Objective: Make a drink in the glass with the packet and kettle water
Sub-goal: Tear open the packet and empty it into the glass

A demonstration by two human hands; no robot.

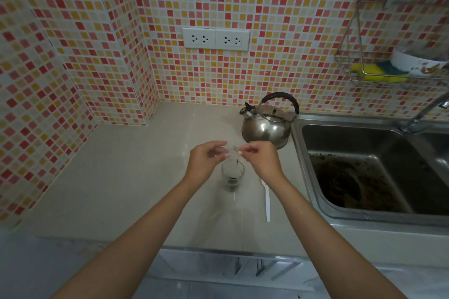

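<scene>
A small clear glass (232, 178) stands on the grey counter (136, 177), with dark powder at its bottom. Directly above it, a thin clear packet (233, 153) hangs mouth down into the glass. My left hand (206, 161) pinches the packet's left top corner and my right hand (261, 161) pinches its right top corner. A steel kettle (267, 123) with a black handle sits behind the glass, next to the sink, untouched.
A white plastic spoon (266, 201) lies on the counter right of the glass. A steel sink (364, 170) with dark residue and a tap (427, 111) fill the right side. A wire rack (388, 65) holds sponges and a bowl. Wall sockets (215, 38) sit on the tiles.
</scene>
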